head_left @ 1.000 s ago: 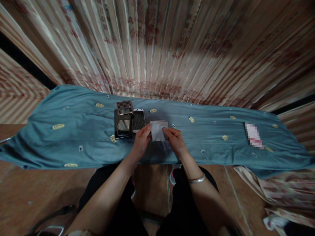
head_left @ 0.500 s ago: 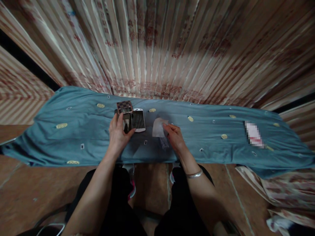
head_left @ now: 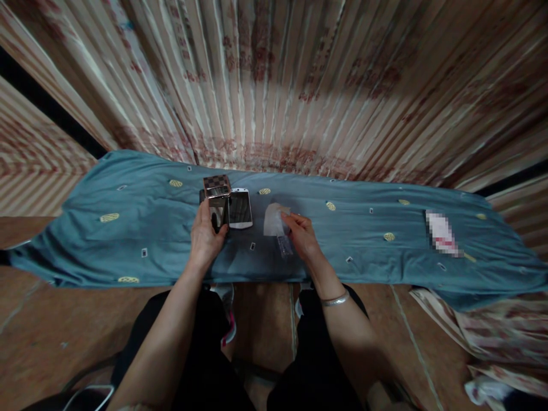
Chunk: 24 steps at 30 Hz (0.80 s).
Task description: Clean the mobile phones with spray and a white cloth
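Observation:
On the blue cloth, a dark phone [head_left: 220,213] lies screen up, and my left hand [head_left: 205,235] grips it by its sides, thumb at the lower right and fingers along the left edge. Touching its right side is a white phone [head_left: 240,209] with a dark screen. A small checkered case [head_left: 216,186] with a shiny strip sits at the dark phone's far end. My right hand [head_left: 302,231] pinches a thin white wipe [head_left: 272,221] between thumb and fingers. Just below the wipe lies a crinkled clear plastic wrapper [head_left: 284,246].
The blue patterned cloth [head_left: 171,228] covers a long narrow table. Pleated curtains [head_left: 274,114] hang right behind it. Far to the right lies a blurred white and red packet [head_left: 442,233]. My knees are at the table's near edge.
My left hand's spread fingers have drawn in against the dark phone's edges. The right hand, still pinching the wipe, has shifted very slightly left.

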Tool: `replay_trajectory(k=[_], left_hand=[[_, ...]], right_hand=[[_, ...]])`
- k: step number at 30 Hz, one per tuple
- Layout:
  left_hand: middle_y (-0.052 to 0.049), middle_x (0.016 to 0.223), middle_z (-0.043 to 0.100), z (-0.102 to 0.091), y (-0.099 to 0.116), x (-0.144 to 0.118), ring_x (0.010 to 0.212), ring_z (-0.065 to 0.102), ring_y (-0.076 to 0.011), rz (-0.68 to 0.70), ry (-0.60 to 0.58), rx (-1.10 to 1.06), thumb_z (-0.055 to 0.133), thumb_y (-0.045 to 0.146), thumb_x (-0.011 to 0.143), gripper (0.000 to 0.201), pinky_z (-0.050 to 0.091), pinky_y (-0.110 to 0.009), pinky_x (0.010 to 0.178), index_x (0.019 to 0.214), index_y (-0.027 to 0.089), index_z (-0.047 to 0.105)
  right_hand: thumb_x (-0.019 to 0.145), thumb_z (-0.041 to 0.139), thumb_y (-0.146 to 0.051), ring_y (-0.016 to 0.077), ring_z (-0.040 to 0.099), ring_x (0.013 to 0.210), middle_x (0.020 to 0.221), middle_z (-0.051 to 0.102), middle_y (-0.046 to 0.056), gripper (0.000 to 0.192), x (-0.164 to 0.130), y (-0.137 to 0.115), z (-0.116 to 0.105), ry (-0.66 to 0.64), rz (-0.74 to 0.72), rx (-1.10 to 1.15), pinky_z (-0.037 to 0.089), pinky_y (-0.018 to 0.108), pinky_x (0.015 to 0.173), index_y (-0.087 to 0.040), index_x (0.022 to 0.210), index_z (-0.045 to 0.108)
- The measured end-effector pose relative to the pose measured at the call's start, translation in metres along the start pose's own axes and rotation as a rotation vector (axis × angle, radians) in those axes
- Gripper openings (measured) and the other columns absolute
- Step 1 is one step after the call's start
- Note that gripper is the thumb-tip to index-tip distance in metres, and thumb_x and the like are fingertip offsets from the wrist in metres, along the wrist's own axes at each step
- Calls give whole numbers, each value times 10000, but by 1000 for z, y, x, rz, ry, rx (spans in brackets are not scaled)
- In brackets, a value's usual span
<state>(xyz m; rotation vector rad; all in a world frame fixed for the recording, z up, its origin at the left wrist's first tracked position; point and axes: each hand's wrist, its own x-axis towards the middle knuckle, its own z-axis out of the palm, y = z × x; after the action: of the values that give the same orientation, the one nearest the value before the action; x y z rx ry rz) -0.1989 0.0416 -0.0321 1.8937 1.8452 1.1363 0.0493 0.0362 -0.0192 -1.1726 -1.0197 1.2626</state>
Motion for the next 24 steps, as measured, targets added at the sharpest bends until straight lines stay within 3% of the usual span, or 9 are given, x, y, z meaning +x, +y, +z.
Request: replay_trajectory(k=[7, 16, 24], left_hand=[[-219, 1577, 465, -4, 5, 1, 1479, 429, -364, -38, -17, -23, 636, 205, 715, 906, 329, -539, 1237, 1573, 113, 359], [-189, 1571, 489, -9, 13, -3, 1464, 456, -354, -18, -5, -58, 649, 179, 699, 924, 359, -510, 1225, 1578, 142, 367], [-175, 1560, 513, 5, 33, -9, 1455, 485, -305, 130, 33, -139, 672, 132, 742, 895, 378, -454, 1223, 1580, 165, 359]], right_hand=[[623, 805, -635, 103, 408, 556, 546, 495, -71, 474, -1, -2, 3, 32, 28, 53, 344, 252, 566, -231, 558, 566], [679, 783, -597, 215, 696, 782, 696, 734, 2, 361, -1, -3, 7, 3, 4, 122, 548, 335, 741, -244, 687, 711], [635, 840, -578, 169, 660, 686, 677, 732, -17, 401, 1, 7, 11, 46, 45, 195, 515, 272, 639, -213, 786, 773]])
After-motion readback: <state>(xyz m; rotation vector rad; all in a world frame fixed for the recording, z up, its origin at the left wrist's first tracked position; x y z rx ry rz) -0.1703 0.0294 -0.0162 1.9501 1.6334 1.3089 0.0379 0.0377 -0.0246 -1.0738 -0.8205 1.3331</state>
